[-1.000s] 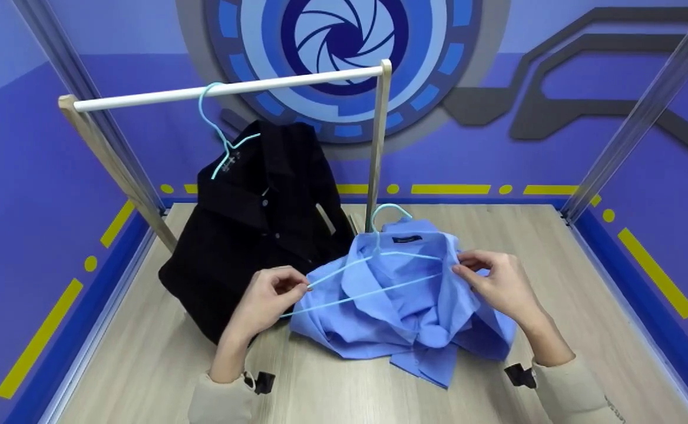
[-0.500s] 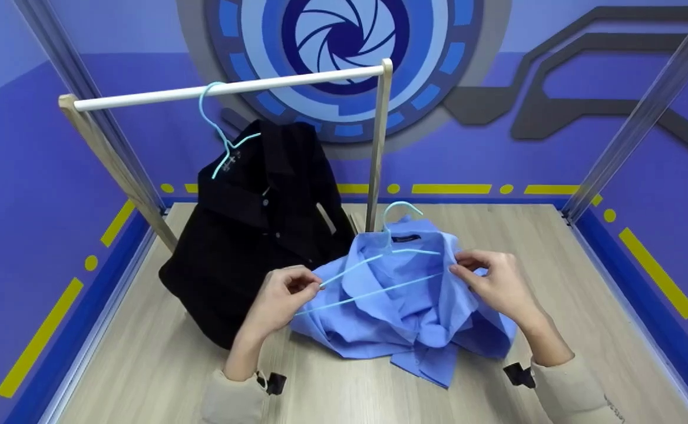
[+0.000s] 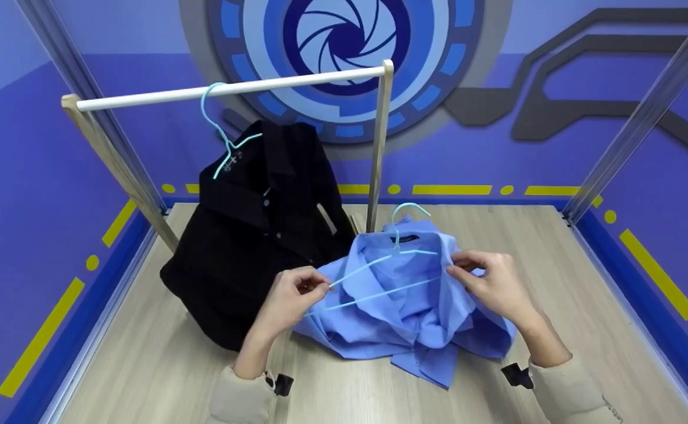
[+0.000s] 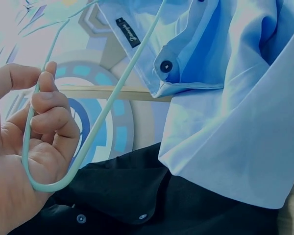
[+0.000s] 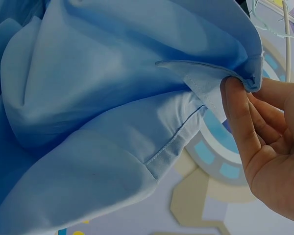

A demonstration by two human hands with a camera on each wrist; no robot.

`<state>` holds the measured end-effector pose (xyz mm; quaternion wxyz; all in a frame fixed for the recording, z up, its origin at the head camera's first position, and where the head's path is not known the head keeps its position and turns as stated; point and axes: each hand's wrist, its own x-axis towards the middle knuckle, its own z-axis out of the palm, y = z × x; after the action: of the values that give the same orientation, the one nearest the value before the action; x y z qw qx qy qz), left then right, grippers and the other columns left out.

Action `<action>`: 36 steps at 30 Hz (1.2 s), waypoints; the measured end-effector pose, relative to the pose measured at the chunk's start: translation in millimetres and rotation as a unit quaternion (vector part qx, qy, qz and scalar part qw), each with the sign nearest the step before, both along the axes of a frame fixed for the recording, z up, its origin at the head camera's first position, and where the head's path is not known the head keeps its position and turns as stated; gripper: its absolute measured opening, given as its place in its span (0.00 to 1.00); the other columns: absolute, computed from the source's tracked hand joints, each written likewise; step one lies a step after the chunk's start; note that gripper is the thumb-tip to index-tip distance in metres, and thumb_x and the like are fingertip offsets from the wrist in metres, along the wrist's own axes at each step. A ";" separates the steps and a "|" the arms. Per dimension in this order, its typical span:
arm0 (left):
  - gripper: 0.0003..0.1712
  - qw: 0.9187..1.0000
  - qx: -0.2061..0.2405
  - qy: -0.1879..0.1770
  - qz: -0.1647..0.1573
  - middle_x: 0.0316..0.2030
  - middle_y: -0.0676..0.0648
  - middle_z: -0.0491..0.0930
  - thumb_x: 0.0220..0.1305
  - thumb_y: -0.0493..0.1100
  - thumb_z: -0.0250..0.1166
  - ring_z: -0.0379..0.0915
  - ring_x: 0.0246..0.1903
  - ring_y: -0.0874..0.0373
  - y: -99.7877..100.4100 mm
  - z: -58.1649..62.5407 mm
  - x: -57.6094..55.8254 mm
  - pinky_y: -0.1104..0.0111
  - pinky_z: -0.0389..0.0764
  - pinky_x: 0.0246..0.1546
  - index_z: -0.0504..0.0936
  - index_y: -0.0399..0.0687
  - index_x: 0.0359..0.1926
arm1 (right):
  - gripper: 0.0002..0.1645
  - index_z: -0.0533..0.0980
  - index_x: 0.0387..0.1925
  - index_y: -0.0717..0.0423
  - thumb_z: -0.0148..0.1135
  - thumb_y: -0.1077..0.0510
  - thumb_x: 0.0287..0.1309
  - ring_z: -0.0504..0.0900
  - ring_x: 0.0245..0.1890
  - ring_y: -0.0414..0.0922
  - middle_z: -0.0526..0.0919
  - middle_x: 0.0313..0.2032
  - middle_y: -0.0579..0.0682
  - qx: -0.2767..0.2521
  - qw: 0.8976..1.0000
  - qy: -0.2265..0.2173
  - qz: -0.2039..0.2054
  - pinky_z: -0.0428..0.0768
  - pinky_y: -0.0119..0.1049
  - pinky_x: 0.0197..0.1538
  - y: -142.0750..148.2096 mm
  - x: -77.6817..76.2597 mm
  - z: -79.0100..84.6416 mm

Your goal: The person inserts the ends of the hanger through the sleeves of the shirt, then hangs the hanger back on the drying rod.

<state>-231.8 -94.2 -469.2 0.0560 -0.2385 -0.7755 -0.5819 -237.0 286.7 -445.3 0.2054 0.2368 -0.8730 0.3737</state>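
A light blue shirt (image 3: 373, 318) sits bunched over the table, its collar opening toward the top with a dark label inside. My right hand (image 3: 488, 280) pinches the right edge of its collar between thumb and fingers, seen close in the right wrist view on the collar fabric (image 5: 220, 68). With my left hand (image 3: 291, 297) I pinch the upper arm of a mint-green wire hanger (image 3: 359, 271). The hanger's right end passes inside the shirt's opening and is hidden there; its hook rises above the collar. In the left wrist view the hanger's rounded left end (image 4: 54, 187) loops below my fingers.
A black shirt (image 3: 238, 235) hangs on another mint hanger (image 3: 207, 115) from the white rail (image 3: 232, 88) of a wooden-legged rack, just left of the blue shirt. Blue patterned walls (image 3: 615, 153) enclose the wooden tabletop (image 3: 591, 330).
My left hand has moved to the right, sliding the hanger farther into the blue shirt's collar opening. The right hand has shifted barely at all and keeps its pinch on the collar.
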 end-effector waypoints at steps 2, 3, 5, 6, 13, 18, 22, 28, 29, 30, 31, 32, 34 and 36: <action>0.06 1.000 0.001 0.001 0.002 0.30 0.48 0.86 0.65 0.30 0.68 0.74 0.26 0.61 1.7 -1.2 -0.3 0.73 0.74 0.28 0.89 0.42 0.34 | 0.09 0.87 0.40 0.62 0.75 0.69 0.55 0.86 0.31 0.40 0.89 0.31 0.44 -0.001 1.000 -0.001 0.001 0.80 0.25 0.33 -0.7 0.2 -0.1; 0.06 1.000 0.001 0.000 0.002 0.30 0.48 0.85 0.65 0.30 0.68 0.74 0.26 0.61 2.7 -1.7 -0.5 0.73 0.74 0.28 0.89 0.42 0.34 | 0.09 0.87 0.40 0.62 0.75 0.69 0.55 0.86 0.31 0.39 0.89 0.31 0.44 -0.002 1.000 -0.001 0.002 0.80 0.26 0.33 -0.9 0.3 -0.1; 0.06 1.000 0.001 -0.001 0.006 0.30 0.49 0.85 0.65 0.30 0.68 0.74 0.25 0.61 4.7 -2.3 -1.0 0.73 0.74 0.27 0.89 0.42 0.34 | 0.09 0.87 0.40 0.62 0.75 0.68 0.55 0.86 0.31 0.39 0.89 0.32 0.44 -0.001 1.000 0.000 0.004 0.81 0.27 0.35 -1.6 0.6 0.1; 0.06 1.000 0.000 -0.001 0.008 0.30 0.49 0.85 0.64 0.30 0.68 0.74 0.25 0.61 5.7 -2.6 -1.3 0.74 0.73 0.27 0.89 0.42 0.34 | 0.09 0.87 0.40 0.62 0.75 0.68 0.55 0.86 0.31 0.39 0.89 0.32 0.44 -0.001 1.000 0.001 0.005 0.82 0.29 0.35 -1.9 0.8 0.3; 0.04 1.000 0.015 -0.010 0.015 0.30 0.42 0.85 0.63 0.26 0.67 0.72 0.26 0.62 16.6 6.3 3.8 0.75 0.72 0.28 0.87 0.34 0.34 | 0.09 0.87 0.40 0.62 0.75 0.69 0.55 0.86 0.31 0.39 0.89 0.32 0.44 -0.003 1.000 0.004 0.014 0.83 0.30 0.34 -4.5 1.7 0.4; 0.04 1.000 0.017 -0.008 0.016 0.30 0.38 0.85 0.62 0.23 0.66 0.74 0.27 0.62 23.2 9.1 5.2 0.74 0.74 0.29 0.86 0.30 0.34 | 0.09 0.87 0.39 0.61 0.76 0.69 0.54 0.86 0.32 0.38 0.89 0.32 0.44 0.001 1.000 0.006 0.014 0.82 0.29 0.35 -6.1 2.7 0.8; 0.04 1.000 0.021 0.003 0.015 0.31 0.43 0.86 0.63 0.26 0.67 0.75 0.27 0.62 25.4 -8.5 -4.5 0.74 0.75 0.30 0.88 0.35 0.35 | 0.10 0.87 0.40 0.61 0.76 0.69 0.54 0.86 0.32 0.39 0.88 0.33 0.44 -0.002 1.000 0.007 0.023 0.80 0.24 0.35 -6.9 2.7 1.1; 0.05 1.000 0.026 0.003 0.012 0.31 0.48 0.86 0.64 0.29 0.68 0.79 0.29 0.61 30.3 -9.1 -5.9 0.72 0.79 0.32 0.89 0.40 0.36 | 0.09 0.87 0.39 0.61 0.76 0.69 0.54 0.86 0.32 0.39 0.88 0.33 0.43 -0.007 0.999 0.018 0.041 0.81 0.25 0.35 -9.6 2.0 0.7; 0.05 1.000 0.027 0.003 0.012 0.31 0.49 0.86 0.64 0.30 0.68 0.80 0.29 0.60 31.1 -9.1 -6.0 0.72 0.79 0.32 0.89 0.41 0.36 | 0.10 0.87 0.39 0.60 0.76 0.69 0.54 0.86 0.32 0.38 0.88 0.33 0.42 -0.008 0.999 0.019 0.044 0.81 0.25 0.35 -10.1 1.9 0.7; 0.05 1.000 0.027 0.003 0.013 0.31 0.50 0.86 0.64 0.30 0.68 0.80 0.29 0.60 31.8 -9.2 -6.3 0.72 0.79 0.32 0.89 0.41 0.35 | 0.10 0.87 0.39 0.61 0.76 0.69 0.53 0.86 0.32 0.38 0.88 0.32 0.42 -0.010 0.999 0.021 0.047 0.81 0.25 0.34 -10.8 2.0 0.7; 0.05 1.000 0.026 0.003 0.014 0.31 0.50 0.86 0.64 0.30 0.68 0.80 0.29 0.60 32.8 -9.5 -6.5 0.72 0.79 0.31 0.89 0.42 0.35 | 0.10 0.87 0.38 0.60 0.76 0.70 0.53 0.86 0.32 0.38 0.88 0.32 0.42 -0.012 0.998 0.021 0.049 0.81 0.25 0.34 -11.2 2.0 0.8; 0.06 1.000 0.025 0.004 0.016 0.31 0.50 0.86 0.64 0.30 0.68 0.80 0.28 0.60 33.6 -9.7 -6.5 0.72 0.78 0.31 0.89 0.42 0.35 | 0.10 0.87 0.38 0.60 0.76 0.70 0.53 0.86 0.32 0.38 0.88 0.32 0.42 -0.013 0.998 0.022 0.051 0.81 0.24 0.34 -11.8 2.0 0.8; 0.06 1.000 0.024 0.004 0.018 0.31 0.48 0.86 0.64 0.30 0.68 0.79 0.28 0.60 35.5 -10.4 -7.1 0.72 0.78 0.31 0.89 0.41 0.35 | 0.10 0.87 0.38 0.60 0.76 0.70 0.53 0.86 0.32 0.38 0.88 0.32 0.41 -0.014 0.998 0.021 0.054 0.81 0.24 0.35 -12.7 2.1 0.9; 0.06 1.000 0.024 0.003 0.018 0.31 0.46 0.87 0.64 0.30 0.67 0.79 0.27 0.60 37.6 -10.9 -7.5 0.72 0.77 0.30 0.89 0.41 0.35 | 0.10 0.87 0.38 0.59 0.76 0.69 0.53 0.86 0.32 0.38 0.88 0.32 0.41 -0.014 0.998 0.019 0.055 0.81 0.24 0.35 -13.5 2.5 1.3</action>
<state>-239.3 -56.6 -480.1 0.0744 -0.2251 -0.7652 -0.5985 -234.6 273.3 -444.1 0.2039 0.2886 -0.8493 0.3922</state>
